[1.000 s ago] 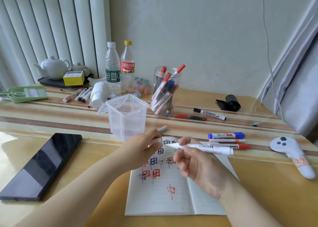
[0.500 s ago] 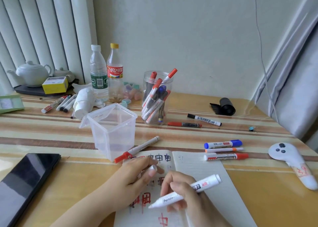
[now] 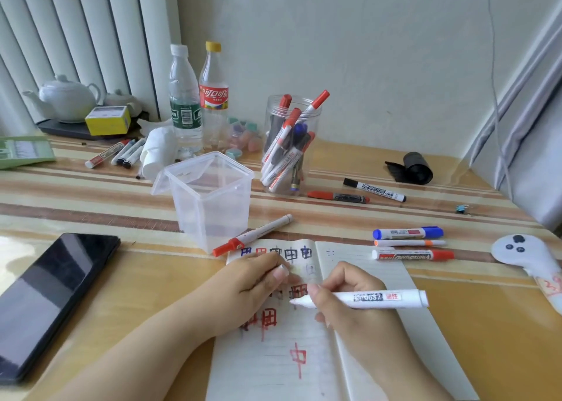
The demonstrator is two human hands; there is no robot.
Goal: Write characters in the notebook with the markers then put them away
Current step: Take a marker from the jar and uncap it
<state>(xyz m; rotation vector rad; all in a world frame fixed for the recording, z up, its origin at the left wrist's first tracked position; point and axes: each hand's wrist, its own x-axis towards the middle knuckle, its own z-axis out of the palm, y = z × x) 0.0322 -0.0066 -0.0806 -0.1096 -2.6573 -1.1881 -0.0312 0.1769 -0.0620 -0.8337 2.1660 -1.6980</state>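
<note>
Head view: at the counter's (image 3: 486,340) left edge lies a dark phone (image 3: 51,300), bare wood between it and the open notebook (image 3: 273,367). Behind that gap stands a clear square container (image 3: 209,197), a red-capped marker (image 3: 252,235) lying just beside its base and touching the notebook's top edge. The left hand (image 3: 252,288) rests on the left page, fingers loosely curled over the written characters; whether they pinch something small I cannot tell. The right hand (image 3: 349,297) grips a white marker (image 3: 365,298), fingers clamped on its barrel, tip pointing left just above the page. Farther back, a clear jar (image 3: 289,145) holds upright markers. Right of the notebook lie three markers (image 3: 409,244) in a row, then a white controller (image 3: 529,257) at the right edge.
</note>
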